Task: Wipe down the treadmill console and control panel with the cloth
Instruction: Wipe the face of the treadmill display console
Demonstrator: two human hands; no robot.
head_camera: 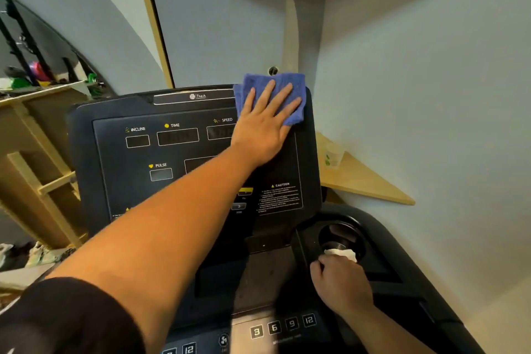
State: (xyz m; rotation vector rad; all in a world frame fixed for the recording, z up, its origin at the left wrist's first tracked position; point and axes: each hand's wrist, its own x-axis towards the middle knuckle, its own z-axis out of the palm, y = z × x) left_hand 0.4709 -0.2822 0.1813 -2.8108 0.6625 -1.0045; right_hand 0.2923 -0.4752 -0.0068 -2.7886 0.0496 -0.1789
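Note:
The black treadmill console fills the middle of the view, with INCLINE, TIME, SPEED and PULSE windows. My left hand lies flat with straight fingers on a folded blue cloth and presses it against the console's top right corner. Below, the control panel shows number buttons 3, 6, 9 and 12. My right hand is curled at the near rim of the round cup holder and holds a crumpled white wad at its fingertips.
A pale wall stands close on the right, with a wooden corner shelf holding a clear plastic cup. A wooden rack with assorted items on top stands at the left, behind the console. A door is behind the console.

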